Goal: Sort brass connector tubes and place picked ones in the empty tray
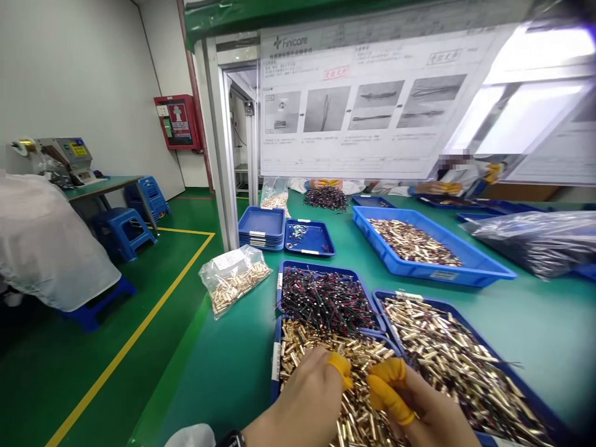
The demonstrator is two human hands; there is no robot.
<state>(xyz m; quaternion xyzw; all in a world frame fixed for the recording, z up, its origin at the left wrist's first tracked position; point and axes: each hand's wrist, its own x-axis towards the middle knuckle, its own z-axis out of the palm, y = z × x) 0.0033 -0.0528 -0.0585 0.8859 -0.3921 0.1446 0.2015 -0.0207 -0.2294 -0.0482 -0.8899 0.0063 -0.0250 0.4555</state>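
Note:
My left hand and my right hand meet over a blue tray heaped with small brass tubes. Both hands wear orange finger cots, and the cotted fingertips pinch together just above the tubes. What they pinch is too small to make out. Just behind this tray sits another blue tray holding thin dark wires. To the right lies a blue tray of brass tubes with wires in them.
A clear bag of brass tubes lies left on the green table. Farther back are stacked blue trays, a big tray of brass parts, a hanging instruction sheet, and other people's hands. Blue stools stand on the floor.

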